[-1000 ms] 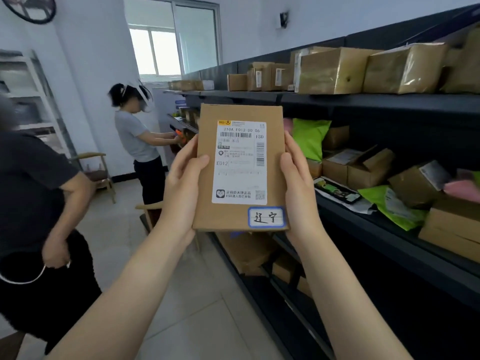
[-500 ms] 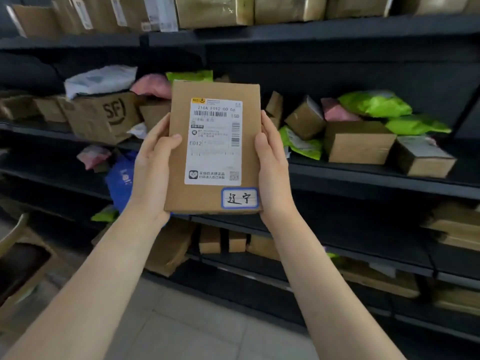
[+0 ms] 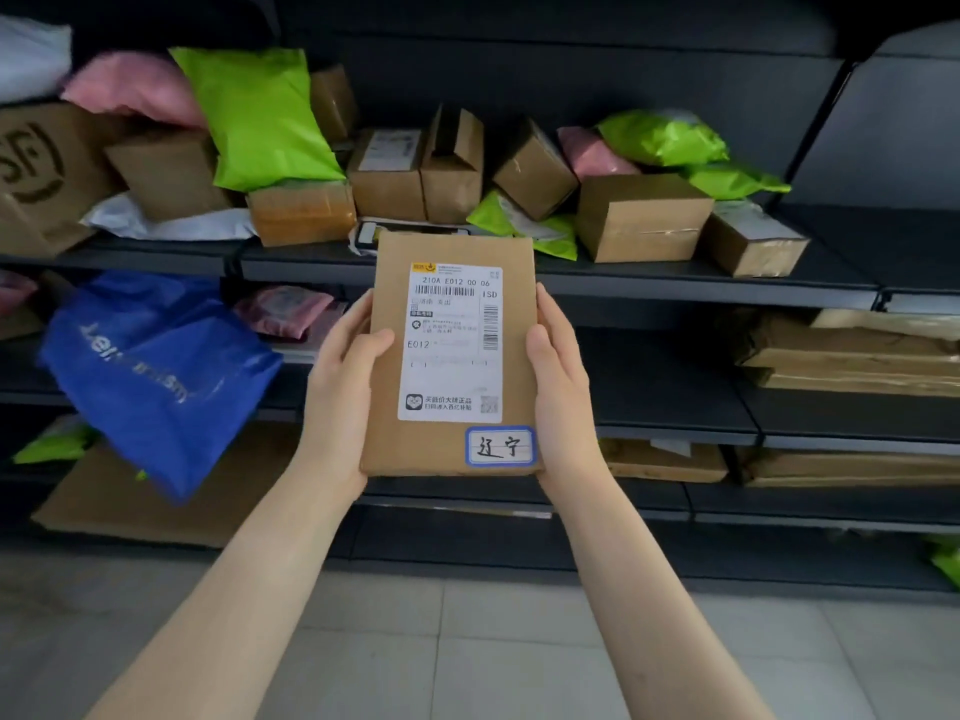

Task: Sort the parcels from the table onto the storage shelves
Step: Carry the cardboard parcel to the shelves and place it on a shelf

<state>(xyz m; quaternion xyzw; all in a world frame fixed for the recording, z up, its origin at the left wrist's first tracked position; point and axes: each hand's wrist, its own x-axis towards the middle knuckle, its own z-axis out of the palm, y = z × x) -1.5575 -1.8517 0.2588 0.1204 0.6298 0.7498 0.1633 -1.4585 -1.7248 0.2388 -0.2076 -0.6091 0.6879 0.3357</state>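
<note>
A flat brown cardboard parcel (image 3: pixel 389 433) with a white shipping label and a small blue-framed handwritten sticker is held upright in front of me. My left hand (image 3: pixel 337 392) grips its left edge and my right hand (image 3: pixel 563 392) grips its right edge. The parcel hovers in front of the dark storage shelves (image 3: pixel 675 280), level with the gap between the upper and middle boards. Both forearms reach in from the bottom of the view.
The upper shelf holds several brown boxes (image 3: pixel 639 215), green bags (image 3: pixel 260 116) and pink bags (image 3: pixel 130 88). A blue bag (image 3: pixel 156 371) hangs off the middle shelf at left. Flat cardboard envelopes (image 3: pixel 852 356) are stacked at right. Bare shelf board (image 3: pixel 665 392) shows behind my right hand. Grey tiled floor lies below.
My view has swung from along the aisle to face the shelves and dipped lower. The parcel stays held in both hands, now lower against the shelves. The other people are out of view.
</note>
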